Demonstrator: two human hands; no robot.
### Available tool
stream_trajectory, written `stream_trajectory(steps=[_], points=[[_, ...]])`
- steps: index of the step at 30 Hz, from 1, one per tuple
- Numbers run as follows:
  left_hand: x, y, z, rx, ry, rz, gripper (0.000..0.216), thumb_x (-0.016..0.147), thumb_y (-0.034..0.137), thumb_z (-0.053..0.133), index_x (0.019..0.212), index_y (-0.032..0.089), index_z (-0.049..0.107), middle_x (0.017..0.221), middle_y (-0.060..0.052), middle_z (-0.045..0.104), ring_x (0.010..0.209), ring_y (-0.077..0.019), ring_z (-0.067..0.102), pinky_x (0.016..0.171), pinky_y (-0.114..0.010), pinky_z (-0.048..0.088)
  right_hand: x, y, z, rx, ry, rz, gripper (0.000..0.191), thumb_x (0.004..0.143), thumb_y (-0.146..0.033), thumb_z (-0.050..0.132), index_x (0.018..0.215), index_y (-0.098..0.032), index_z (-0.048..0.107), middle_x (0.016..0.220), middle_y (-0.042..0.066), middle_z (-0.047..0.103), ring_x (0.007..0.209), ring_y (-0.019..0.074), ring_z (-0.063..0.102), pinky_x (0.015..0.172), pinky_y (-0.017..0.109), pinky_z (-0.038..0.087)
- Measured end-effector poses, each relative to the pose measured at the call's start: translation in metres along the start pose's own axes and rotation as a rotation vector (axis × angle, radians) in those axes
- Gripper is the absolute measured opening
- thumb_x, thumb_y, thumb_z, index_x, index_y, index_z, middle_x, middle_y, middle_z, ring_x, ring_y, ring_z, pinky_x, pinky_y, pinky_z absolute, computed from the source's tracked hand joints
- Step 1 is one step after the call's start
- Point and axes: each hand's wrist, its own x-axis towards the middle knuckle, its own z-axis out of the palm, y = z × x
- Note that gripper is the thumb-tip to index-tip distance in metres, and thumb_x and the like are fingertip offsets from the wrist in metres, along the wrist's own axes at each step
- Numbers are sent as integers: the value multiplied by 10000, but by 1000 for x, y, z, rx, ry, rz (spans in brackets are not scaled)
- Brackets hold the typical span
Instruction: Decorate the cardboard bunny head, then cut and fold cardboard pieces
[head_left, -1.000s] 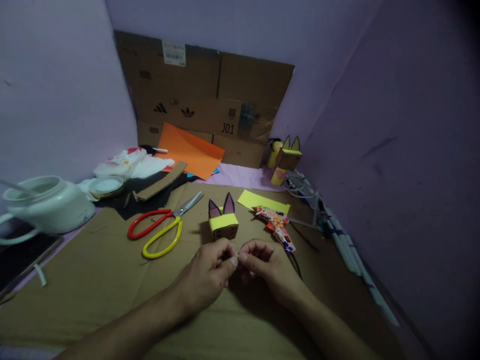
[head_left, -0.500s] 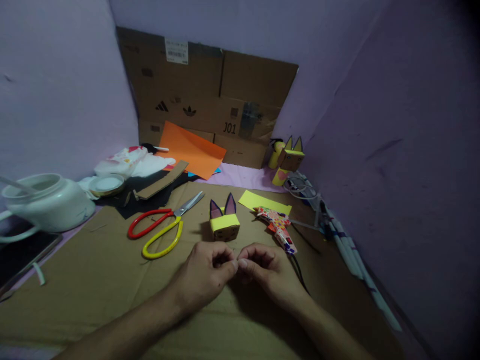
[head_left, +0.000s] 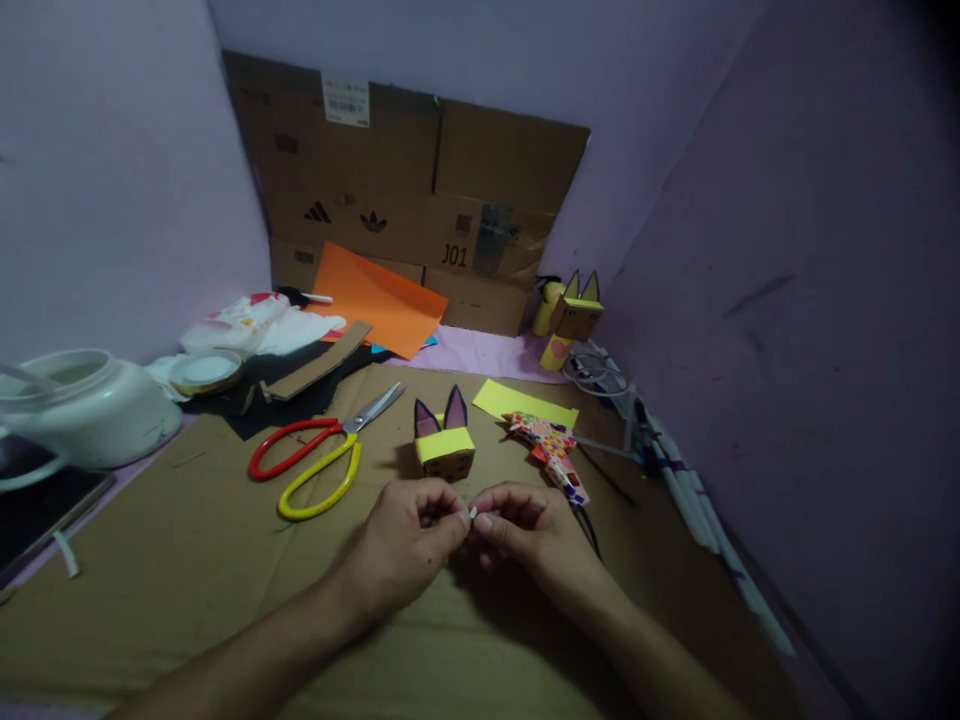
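Pinched between the fingertips of both hands is a tiny white piece (head_left: 473, 512), too small to name. My left hand (head_left: 417, 530) has its thumb and forefinger closed on it from the left. My right hand (head_left: 523, 530) meets it from the right, thumb and fingers pressed together. Just beyond them stands a small box-shaped animal head (head_left: 444, 450) with a yellow top and two pointed, dark-edged pink ears. To the left lie scissors (head_left: 341, 435) with one red and one yellow handle, blades apart. On the right rests a glue gun (head_left: 546, 448) with a flowery pattern.
Cardboard (head_left: 225, 560) covers the table. Behind the glue gun lies a yellow paper strip (head_left: 517, 402). A white teapot (head_left: 97, 405) stands at left, near a cardboard strip (head_left: 322, 362) and orange paper (head_left: 379, 300). A finished-looking box-headed figure (head_left: 577, 318) stands at back right.
The tiny white piece now shows between my fingertips, where it was hardly visible before. My hands have barely moved; the whole view has shifted slightly.
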Motion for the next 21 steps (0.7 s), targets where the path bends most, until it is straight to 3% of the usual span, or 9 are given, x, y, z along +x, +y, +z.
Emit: stream_trajectory(steps=[12, 21], points=[[-1, 2, 5, -81, -4, -34, 172, 677, 340, 521, 643, 174, 550, 477, 57, 483, 398, -69, 381, 374, -188, 282, -1, -1, 0, 51, 31, 27, 404, 470, -410, 858, 642, -135, 616, 517, -16, 586, 406, 63, 514, 410, 180, 437], [-2, 2, 5, -16, -28, -13, 182, 726, 349, 491, 669, 181, 533, 489, 65, 463, 404, -75, 375, 381, -198, 287, -2, -1, 0, 30, 22, 9, 385, 484, -422, 845, 629, -146, 619, 517, -16, 577, 403, 56, 490, 405, 179, 409]])
